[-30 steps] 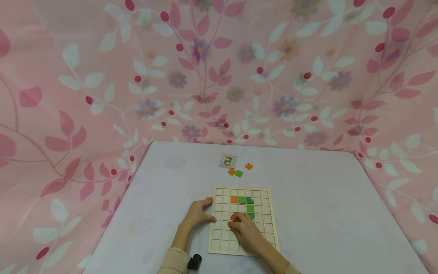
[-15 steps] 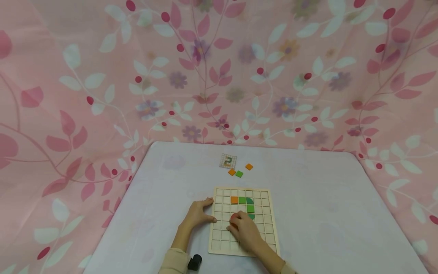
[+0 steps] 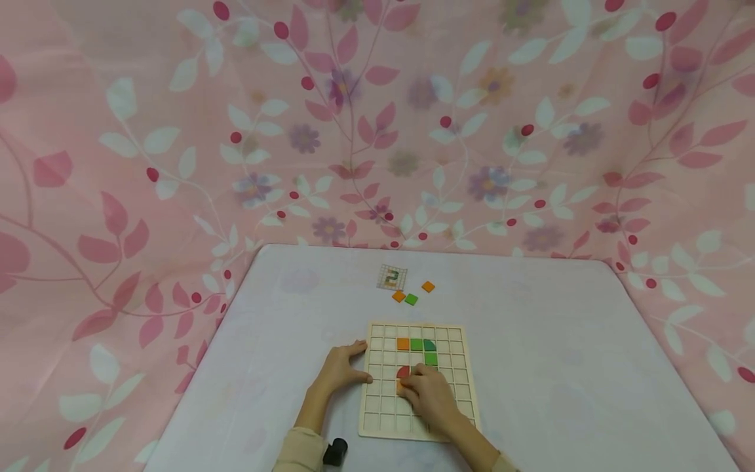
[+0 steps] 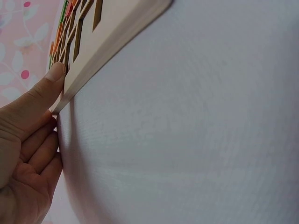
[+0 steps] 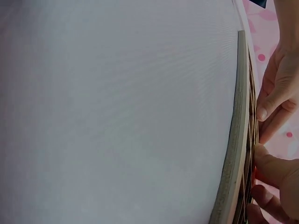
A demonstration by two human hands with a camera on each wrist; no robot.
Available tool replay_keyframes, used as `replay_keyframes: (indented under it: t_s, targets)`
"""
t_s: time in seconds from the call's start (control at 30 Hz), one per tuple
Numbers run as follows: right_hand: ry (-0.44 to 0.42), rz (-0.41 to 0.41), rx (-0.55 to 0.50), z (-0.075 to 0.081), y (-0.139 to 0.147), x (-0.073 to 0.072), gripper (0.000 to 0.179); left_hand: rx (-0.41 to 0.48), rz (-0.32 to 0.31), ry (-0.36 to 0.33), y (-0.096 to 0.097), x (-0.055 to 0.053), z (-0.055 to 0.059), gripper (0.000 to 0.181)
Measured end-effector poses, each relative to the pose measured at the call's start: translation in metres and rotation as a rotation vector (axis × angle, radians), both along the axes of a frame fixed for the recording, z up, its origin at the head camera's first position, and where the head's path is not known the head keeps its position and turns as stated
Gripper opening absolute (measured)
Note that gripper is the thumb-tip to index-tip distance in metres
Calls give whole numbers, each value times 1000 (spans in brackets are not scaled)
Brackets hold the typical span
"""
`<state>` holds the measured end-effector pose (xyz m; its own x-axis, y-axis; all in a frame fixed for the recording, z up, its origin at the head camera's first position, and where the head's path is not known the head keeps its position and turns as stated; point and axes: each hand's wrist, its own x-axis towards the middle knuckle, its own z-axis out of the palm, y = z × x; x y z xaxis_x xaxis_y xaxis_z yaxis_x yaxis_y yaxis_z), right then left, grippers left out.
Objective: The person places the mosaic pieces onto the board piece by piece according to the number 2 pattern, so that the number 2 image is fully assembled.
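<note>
The board (image 3: 387, 395) lay well apart from the far edge of the tabletop (image 3: 560, 367). The right hand (image 3: 432, 395) touched an orange tile (image 3: 400, 388) with bent fingers, pinching or pressing, I could not tell; the left hand (image 3: 339, 368), fingers relaxed, touched the board's rim, probably for steadying.

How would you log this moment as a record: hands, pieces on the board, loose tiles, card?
Left hand: thumb on rim of grid board
Right hand: fingertips at orange piece; grip unclear
Also visible on board: orange square, two green squares, dark green rounded piece, red rounded piece
Loose beyond board: two orange tiles, one green tile
Card: gridded, 2-like figure
</note>
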<state>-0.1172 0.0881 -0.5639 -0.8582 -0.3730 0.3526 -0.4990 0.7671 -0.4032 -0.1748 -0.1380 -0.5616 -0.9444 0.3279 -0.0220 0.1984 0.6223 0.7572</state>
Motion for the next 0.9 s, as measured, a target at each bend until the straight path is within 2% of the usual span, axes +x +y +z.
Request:
replay_keyframes:
  t_s: [0.1,0.23,0.4,0.53,0.67,0.8,0.9]
  targets:
    - [-47,-62,-13,0,-1,-1,18,0,5,-7,0,0,0,78]
    - [-131,-70,-74,3,2,1,17,-3,-2,0,0,1,0,78]
    - [-186,1,-108,6,11,0,12,-3,2,0,1,1,0,78]
    - [-199,73,-206,3,20,-7,12,9,5,-14,1,1,0,78]
    - [-132,96,-313,-1,34,-29,12,-7,-4,-4,0,0,-1,79]
    - [7,67,-365,1,48,-63,17,-17,-1,5,-1,-2,-2,79]
    - [38,15,-375,5,55,-90,25,-11,6,-7,-1,-1,-2,79]
